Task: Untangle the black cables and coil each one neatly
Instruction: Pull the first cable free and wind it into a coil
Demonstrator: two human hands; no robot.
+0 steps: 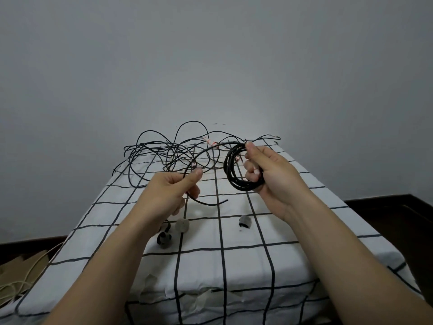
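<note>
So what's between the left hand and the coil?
Head view: one black cable strand arcs from the left hand to the coil in the right hand; beneath it, bare checked cloth.

Small grey rolls [182, 225] lie on the checked cloth [248, 266].

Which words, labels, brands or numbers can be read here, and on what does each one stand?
No text can be read.
Red and white tag among the tangled cables: too small and blurred to read.
Coil in the right hand, cable end in the left hand, grey rolls, checked cloth: no writing visible.
</note>
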